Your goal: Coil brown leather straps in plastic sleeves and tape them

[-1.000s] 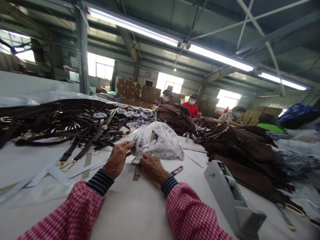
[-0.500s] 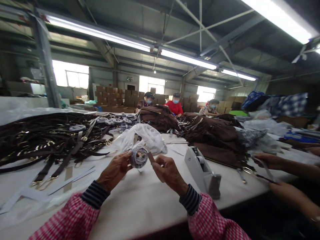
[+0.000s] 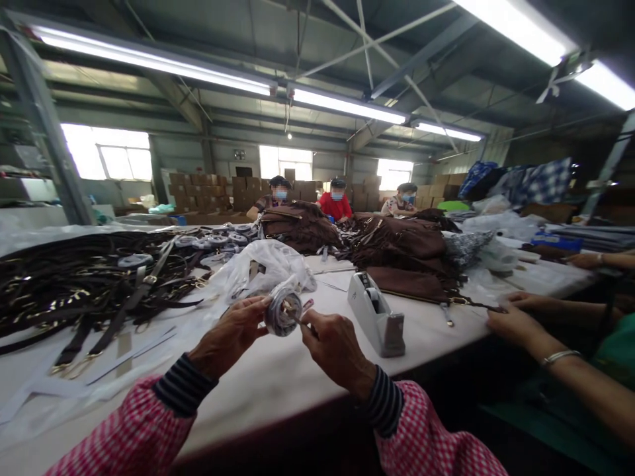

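Observation:
My left hand (image 3: 233, 334) is closed on the near side of a rolled-up strap (image 3: 284, 313), a round coil in greyish wrapping with brown and a glint of metal at its centre. Fingers and thumb of my right hand (image 3: 333, 345) pinch a thin strip (image 3: 297, 320) against the coil's right side; its far part is hard to make out. Both hands are raised above the table. Just behind the coil lies a crumpled clear plastic bag (image 3: 270, 261). A tape dispenser (image 3: 380, 316) stands to the right of my right hand.
Dark straps with metal clasps (image 3: 94, 277) heap up on the left. Brown bags (image 3: 397, 248) are piled ahead. A white table (image 3: 248, 390) runs beneath, its front edge near me. At right, a co-worker's hands (image 3: 516, 324) hold a strap. Several people sit across.
The view has swung slightly right. My right hand has brought the brown strip from beside the coil onto its side. The coil has turned, and the co-worker's hands have come together on the strap.

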Available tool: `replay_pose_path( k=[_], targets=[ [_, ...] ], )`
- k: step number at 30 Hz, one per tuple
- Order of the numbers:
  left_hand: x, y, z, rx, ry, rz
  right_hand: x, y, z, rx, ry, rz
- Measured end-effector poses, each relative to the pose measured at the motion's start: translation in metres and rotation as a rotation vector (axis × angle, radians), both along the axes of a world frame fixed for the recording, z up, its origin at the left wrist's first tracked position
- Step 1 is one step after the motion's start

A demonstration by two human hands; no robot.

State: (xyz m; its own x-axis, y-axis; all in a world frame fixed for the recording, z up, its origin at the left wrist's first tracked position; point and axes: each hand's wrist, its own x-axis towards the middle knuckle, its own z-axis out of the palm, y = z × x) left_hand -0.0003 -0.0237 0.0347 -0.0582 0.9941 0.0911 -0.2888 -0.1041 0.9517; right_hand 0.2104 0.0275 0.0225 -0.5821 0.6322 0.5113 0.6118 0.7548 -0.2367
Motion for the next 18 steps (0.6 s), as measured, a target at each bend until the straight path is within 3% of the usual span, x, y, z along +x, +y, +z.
replay_pose_path(
  k=[9,16,18],
  targets=[
    [0.014,-0.001,-0.008,0.002,0.086,-0.097,0.007,-0.010,0.001,0.002,-0.071,0.040],
    [0.003,0.002,-0.009,-0.016,0.090,-0.070,0.029,-0.012,0.011,-0.308,0.094,0.094],
    [0.002,0.002,-0.009,-0.026,0.086,-0.050,0.031,-0.010,0.010,-0.314,0.089,0.078]
  ],
)
